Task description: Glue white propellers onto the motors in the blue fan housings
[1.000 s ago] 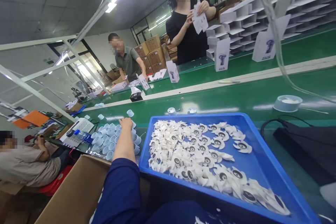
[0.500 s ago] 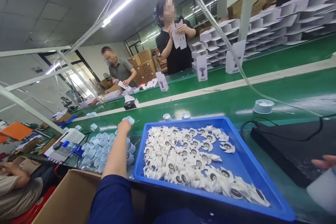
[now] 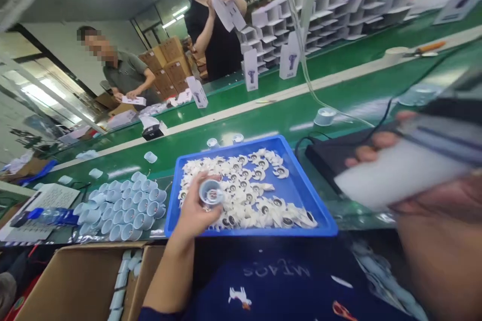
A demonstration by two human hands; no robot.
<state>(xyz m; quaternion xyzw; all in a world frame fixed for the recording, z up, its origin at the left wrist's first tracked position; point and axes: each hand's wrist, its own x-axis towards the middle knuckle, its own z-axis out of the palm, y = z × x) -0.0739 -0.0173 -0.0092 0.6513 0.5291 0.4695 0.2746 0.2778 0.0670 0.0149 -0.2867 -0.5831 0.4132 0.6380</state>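
Note:
My left hand [image 3: 193,214] is closed round a light blue cup-shaped housing [image 3: 211,193], its open end facing me with small parts inside. It is over the near left part of a blue tray [image 3: 307,205] holding many white fan impellers [image 3: 241,180]. At the right, my right hand [image 3: 440,199] grips a white block-like object [image 3: 371,183] with dark lines across it; motion blur hides its kind. Left of the tray stands a cluster of similar light blue housings [image 3: 118,203].
A green conveyor belt [image 3: 181,140] carries a few blue housings. A black pad [image 3: 327,155] with cables lies right of the tray. An open cardboard box [image 3: 75,281] below holds more housings. White cartons [image 3: 339,5] are stacked across the belt, where co-workers handle boxes.
My left hand has come back from the belt to over the tray with a blue housing. My right hand has come further into view with the white object. The view has shifted.

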